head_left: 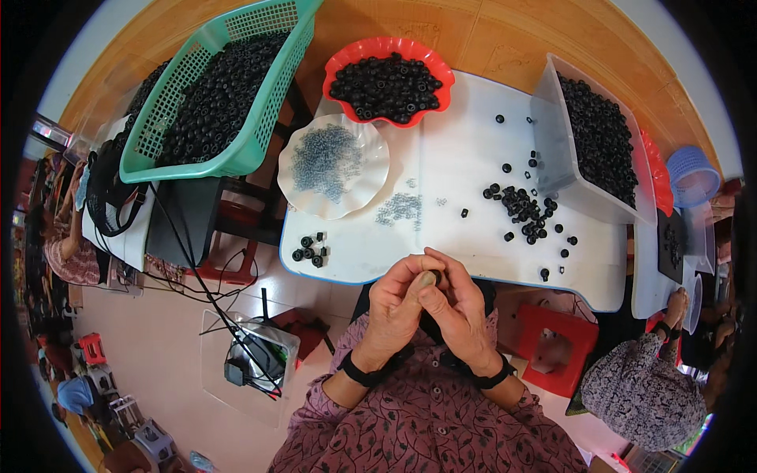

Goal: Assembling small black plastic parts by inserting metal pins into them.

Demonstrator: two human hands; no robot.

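Note:
My left hand (396,303) and my right hand (464,311) meet just off the table's front edge, thumbs and fingertips pinched together. Between them is a small black round part (436,277), mostly covered by the fingers. Ahead on the white table (465,94), a few similar black parts (307,254) sit left of my hands, and a larger loose group (527,209) is spread to the right. Small clear rings (400,209) lie in the middle, and more rings (325,158) fill a white scalloped plate (374,169).
A red scalloped bowl (447,72) of black parts stands at the back. The green basket (272,118) at left and translucent bin (552,102) at right hold many more. Cables (185,244) hang at left. A co-worker (646,390) sits at right near a red stool (556,347).

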